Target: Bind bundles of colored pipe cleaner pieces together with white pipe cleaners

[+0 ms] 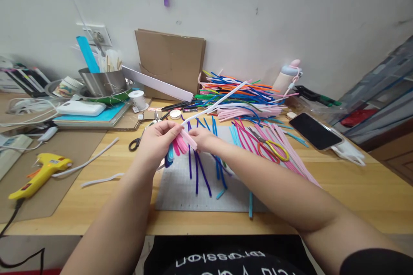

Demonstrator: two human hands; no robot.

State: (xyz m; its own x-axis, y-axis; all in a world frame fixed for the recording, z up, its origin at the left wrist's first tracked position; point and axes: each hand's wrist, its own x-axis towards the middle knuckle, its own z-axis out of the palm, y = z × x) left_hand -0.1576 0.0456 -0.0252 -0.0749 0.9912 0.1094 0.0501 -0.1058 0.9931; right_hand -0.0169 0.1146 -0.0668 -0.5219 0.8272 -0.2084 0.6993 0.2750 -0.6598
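A black shirt (232,255) lies below both hands. The left hand (161,135) pinches a white fuzzy stem (221,102) that slants up and away from it, pink strips (180,144) below its fingertips (blue ones (168,157) beside them). The right hand (204,138), fingers bunched, is just beside; its grip I cannot tell.

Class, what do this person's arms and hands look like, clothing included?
The left hand and right hand are ungloved, and the forearms are bare, with no bands visible. A short black sleeve shows on the right upper arm; any left sleeve is out of frame.
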